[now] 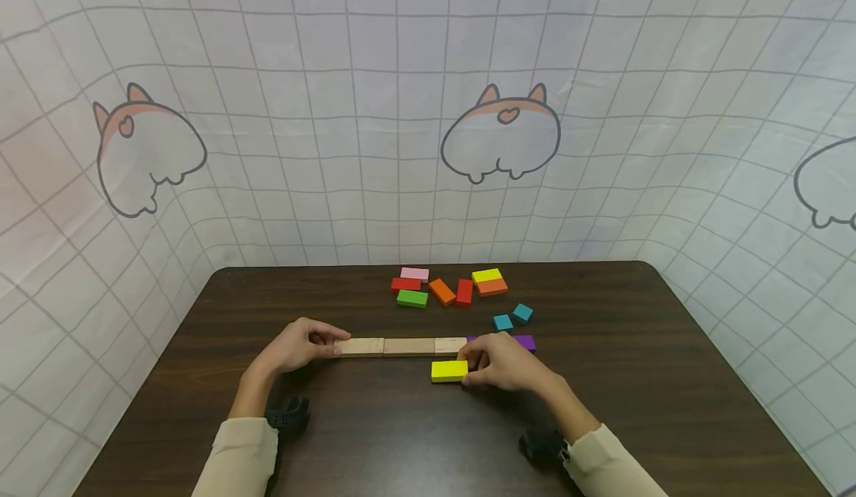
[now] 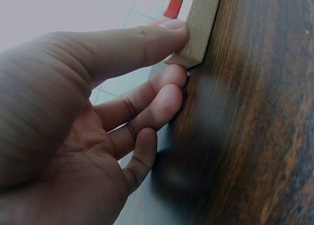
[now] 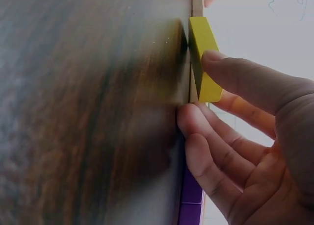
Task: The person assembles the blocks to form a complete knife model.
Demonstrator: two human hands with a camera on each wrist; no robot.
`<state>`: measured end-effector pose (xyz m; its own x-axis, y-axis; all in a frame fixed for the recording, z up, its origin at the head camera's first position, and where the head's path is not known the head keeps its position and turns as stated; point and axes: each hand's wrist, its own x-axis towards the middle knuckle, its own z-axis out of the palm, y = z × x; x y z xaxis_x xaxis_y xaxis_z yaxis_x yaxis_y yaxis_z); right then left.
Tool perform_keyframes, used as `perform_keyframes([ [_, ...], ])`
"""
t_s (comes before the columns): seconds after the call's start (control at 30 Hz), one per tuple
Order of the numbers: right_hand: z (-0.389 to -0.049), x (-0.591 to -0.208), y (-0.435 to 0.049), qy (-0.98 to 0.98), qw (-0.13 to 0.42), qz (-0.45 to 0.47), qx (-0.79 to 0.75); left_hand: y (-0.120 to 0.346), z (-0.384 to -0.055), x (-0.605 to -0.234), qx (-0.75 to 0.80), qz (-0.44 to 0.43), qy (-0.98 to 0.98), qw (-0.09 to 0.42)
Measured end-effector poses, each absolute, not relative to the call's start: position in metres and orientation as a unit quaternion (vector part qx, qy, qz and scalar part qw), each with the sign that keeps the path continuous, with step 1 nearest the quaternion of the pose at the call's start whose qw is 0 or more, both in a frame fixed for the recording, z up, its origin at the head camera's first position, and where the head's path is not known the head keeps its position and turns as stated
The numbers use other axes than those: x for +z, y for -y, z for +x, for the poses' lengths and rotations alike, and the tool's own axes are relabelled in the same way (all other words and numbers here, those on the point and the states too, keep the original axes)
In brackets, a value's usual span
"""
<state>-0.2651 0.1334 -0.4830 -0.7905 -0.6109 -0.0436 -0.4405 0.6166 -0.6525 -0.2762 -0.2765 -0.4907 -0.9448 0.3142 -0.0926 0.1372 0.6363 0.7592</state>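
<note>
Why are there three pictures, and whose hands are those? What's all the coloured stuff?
There's no robot here, just a person's left hand and right hand. The wide picture comes from a camera worn on the head, looking down at the table. The other two come from wrist cameras, one for each hand, up close.

The left hand pinches the end of a row of wooden blocks; purple blocks carry the row on. The right hand holds a yellow block in front of that row. Farther back lie more blocks: pink, red, green, orange, yellow and blue.
</note>
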Motion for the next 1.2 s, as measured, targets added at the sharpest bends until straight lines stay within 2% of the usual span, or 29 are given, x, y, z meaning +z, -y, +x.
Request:
perform_keyframes([
  [0.27, -0.265, -0.483, -0.127, -0.894, 0.116, -0.303, -0.309, 0.275, -0.274, -0.488, 0.408, 0.133, -0.897, 0.105],
  [1.2, -0.266, -0.486, -0.107, -0.891, 0.118, -0.274, -0.341, 0.275, -0.275, -0.487, 0.408, 0.128, -0.898, 0.107],
])
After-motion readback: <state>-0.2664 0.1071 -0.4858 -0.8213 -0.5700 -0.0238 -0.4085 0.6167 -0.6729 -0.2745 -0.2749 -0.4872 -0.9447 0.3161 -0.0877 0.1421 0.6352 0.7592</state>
